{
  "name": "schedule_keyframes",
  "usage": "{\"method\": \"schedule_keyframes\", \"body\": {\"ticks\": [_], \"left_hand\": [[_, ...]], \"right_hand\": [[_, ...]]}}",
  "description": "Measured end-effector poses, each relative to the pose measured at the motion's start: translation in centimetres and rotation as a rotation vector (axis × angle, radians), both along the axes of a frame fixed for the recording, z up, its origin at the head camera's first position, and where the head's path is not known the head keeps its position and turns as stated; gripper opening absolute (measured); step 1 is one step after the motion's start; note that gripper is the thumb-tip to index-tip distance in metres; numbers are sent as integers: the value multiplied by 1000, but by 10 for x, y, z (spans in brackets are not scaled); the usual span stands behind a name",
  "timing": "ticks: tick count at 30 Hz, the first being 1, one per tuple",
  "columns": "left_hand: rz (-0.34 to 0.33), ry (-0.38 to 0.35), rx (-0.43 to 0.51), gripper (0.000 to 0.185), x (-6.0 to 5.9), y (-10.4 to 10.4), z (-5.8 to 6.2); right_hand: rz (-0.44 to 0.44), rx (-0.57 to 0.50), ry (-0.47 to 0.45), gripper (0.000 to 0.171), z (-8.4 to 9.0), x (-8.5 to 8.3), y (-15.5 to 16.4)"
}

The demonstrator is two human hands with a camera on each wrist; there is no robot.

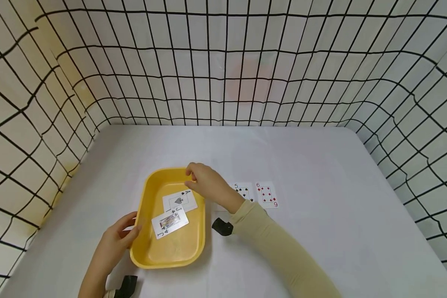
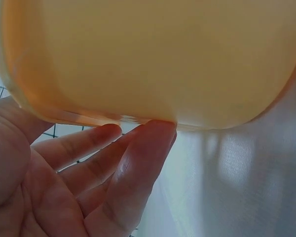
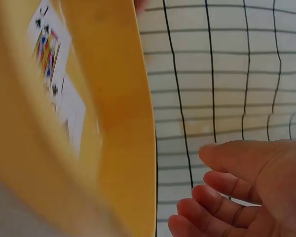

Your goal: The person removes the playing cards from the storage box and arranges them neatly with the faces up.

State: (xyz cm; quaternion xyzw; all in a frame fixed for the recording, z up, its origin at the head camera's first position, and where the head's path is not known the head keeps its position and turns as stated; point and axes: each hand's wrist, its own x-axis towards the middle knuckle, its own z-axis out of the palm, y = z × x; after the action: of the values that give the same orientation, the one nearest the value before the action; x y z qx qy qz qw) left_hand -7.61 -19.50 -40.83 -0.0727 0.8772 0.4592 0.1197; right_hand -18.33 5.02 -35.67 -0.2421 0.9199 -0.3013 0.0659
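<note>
A yellow plastic tray (image 1: pixel 166 254) holds two playing cards: an ace of spades (image 1: pixel 186 200) and, overlapping its lower edge, a jack of clubs (image 1: pixel 170 222). My left hand (image 1: pixel 115 242) grips the tray's left side, thumb and fingertips right at its edge; the left wrist view shows these fingers (image 2: pixel 150 158) against the wall. Over the tray's far right corner is my right hand (image 1: pixel 210 184), its fingers loosely bent and nothing between them. In the right wrist view that hand (image 3: pixel 241 192) shows apart from the tray wall (image 3: pixel 133 98).
Right of the tray, a five of spades (image 1: pixel 244 192) and a six of diamonds (image 1: pixel 267 194) lie face up on the white table (image 1: pixel 320 198). My right forearm (image 1: pixel 279 248) partly covers the cards there. Black wire mesh (image 1: pixel 227 74) surrounds the back and sides.
</note>
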Motion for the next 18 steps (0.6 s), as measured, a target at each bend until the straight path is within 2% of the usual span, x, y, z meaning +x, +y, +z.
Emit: {"method": "schedule_keyframes", "body": {"ticks": [5,9,13,18], "left_hand": [[10,-25,-14,57,2,-2,1],[1,-6,6,55,3,-3,1],[-9,4,14,55,1,-2,0],[-12,12,8,55,0,0,-1]], "right_hand": [[163,104,-64,33,0,2,-40],[274,255,-149,41,-7,7,-65],[298,455,-187,54,-20,16,-81],[272,651,-106,59,-34,23,-86]]}}
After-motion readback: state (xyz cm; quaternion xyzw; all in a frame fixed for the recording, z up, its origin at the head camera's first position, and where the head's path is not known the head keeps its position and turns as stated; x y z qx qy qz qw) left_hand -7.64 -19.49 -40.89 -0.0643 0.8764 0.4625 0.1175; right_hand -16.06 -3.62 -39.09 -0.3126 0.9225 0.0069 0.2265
